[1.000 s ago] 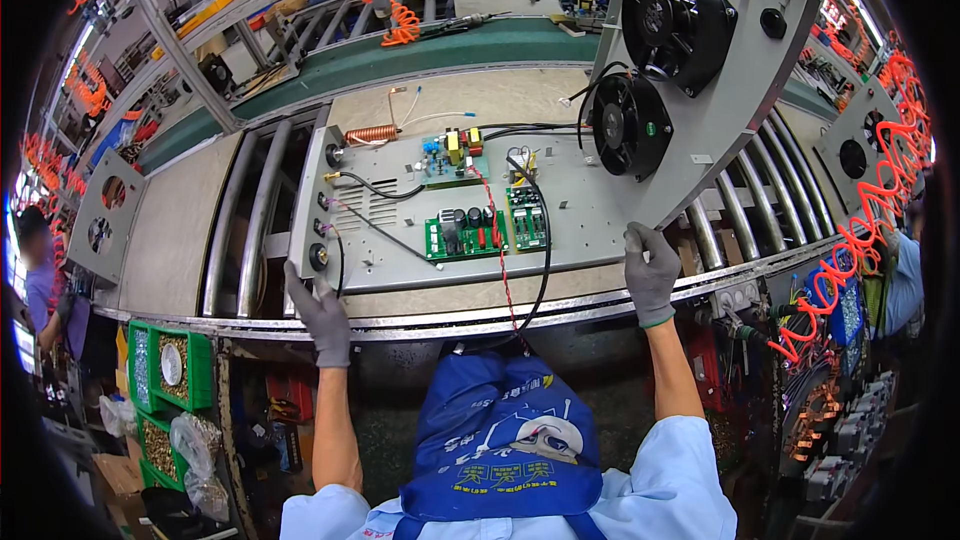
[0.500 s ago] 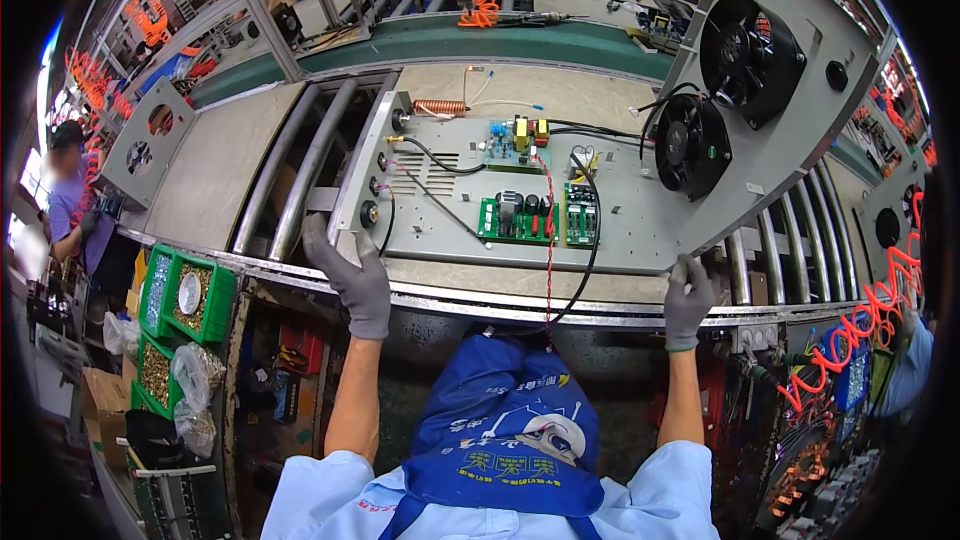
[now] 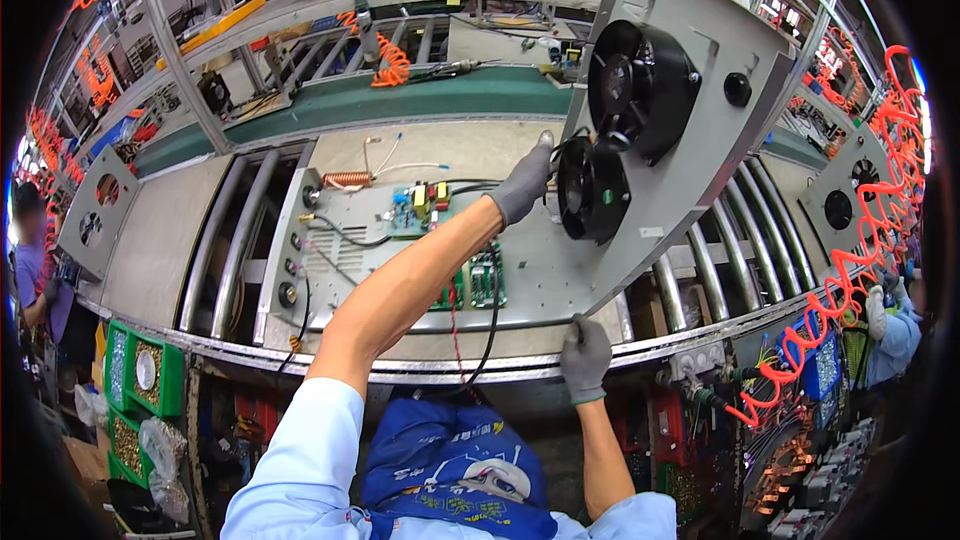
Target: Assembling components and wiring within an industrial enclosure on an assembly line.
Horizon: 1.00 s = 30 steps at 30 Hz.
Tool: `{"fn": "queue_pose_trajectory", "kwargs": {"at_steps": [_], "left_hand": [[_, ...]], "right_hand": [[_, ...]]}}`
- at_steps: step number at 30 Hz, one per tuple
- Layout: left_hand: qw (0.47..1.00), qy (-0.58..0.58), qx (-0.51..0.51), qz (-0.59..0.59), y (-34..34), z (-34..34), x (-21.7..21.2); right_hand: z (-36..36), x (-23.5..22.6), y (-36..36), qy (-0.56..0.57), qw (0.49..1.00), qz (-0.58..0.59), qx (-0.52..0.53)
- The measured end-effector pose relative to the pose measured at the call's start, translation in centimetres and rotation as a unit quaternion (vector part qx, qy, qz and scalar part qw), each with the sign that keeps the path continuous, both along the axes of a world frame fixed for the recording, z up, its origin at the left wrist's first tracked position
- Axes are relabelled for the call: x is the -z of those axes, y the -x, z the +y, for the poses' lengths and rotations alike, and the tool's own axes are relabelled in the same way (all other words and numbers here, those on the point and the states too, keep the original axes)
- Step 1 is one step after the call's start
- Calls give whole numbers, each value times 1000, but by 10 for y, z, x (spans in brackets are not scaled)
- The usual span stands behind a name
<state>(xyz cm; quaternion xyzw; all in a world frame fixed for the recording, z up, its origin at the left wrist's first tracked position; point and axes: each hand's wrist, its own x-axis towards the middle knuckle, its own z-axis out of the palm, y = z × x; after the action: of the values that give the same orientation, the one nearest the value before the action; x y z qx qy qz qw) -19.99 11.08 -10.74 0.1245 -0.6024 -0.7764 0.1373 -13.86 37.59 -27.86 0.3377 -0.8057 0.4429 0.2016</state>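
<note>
left hand (image 3: 522,185) has reached across to fan panel (image 3: 700,130); right hand (image 3: 585,358) grips its corner.

green circuit board (image 3: 480,280) partly hidden behind the left forearm, left hand (image 3: 522,183) fingertips behind the fan panel (image 3: 690,130) edge

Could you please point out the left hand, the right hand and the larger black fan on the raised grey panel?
left hand (image 3: 522,187), head view, back of the grey glove.
right hand (image 3: 585,357), head view, back of the glove.
larger black fan (image 3: 640,88), head view, its hub.
</note>
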Motion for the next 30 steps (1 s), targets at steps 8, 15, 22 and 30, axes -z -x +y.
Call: {"fn": "queue_pose_trajectory", "kwargs": {"at_steps": [8, 15, 22, 30], "left_hand": [[990, -127, -37, 38, 70, -39, -8], [932, 252, -144, 218, 98, -65, -52], [935, 290, -55, 197, 124, -82, -44], [877, 441, -132, 134, 116, -84, -15]], "right_hand": [[-1, -1, 0, -17, 999, -26, -6], [-2, -2, -1, -19, 1000, -24, -2], [-2, -2, -2, -28, 998, -62, -1], [-2, 1, -2, -37, 999, -36, 2]]}}
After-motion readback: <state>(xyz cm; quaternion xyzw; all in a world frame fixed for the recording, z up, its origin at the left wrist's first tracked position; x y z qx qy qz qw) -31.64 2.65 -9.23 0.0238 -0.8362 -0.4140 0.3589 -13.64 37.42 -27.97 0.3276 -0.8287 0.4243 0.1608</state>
